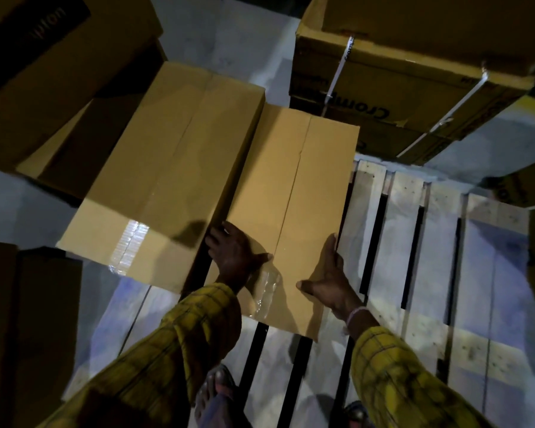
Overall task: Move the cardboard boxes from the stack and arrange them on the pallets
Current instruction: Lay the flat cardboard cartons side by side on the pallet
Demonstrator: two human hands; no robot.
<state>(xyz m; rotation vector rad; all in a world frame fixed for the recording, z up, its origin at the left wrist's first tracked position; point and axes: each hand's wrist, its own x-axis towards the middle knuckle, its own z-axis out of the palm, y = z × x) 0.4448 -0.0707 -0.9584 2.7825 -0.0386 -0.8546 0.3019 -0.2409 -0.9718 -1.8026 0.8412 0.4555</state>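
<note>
On the wooden pallet (414, 242), seen from the head camera, a long taped cardboard box (291, 196) lies flat, running from about six o'clock toward twelve. A second, larger cardboard box (173, 156) sits just beside it at nine o'clock, its top standing higher. The left hand (233, 251) rests on the near left corner of the long box, its fingers (217, 234) curled down into the gap between the two boxes and gripping that edge. The right hand (329, 276) presses flat against the right side, fingers straight along the edge, thumb spread over the top.

Risks, as I judge them: the left fingers sit in the narrow gap, so sliding the box toward nine o'clock could pinch them against the larger box. The near end of the box appears to lie over dark slots between the slats, so a hard push might snag an edge there. Strapped printed cartons (399, 88) at one o'clock stand close to the far end; pushing forward could jam against them. A sandalled foot (217, 393) at six o'clock stands on the slats, where a slot could catch it. Dim light makes edges hard to read.
</note>
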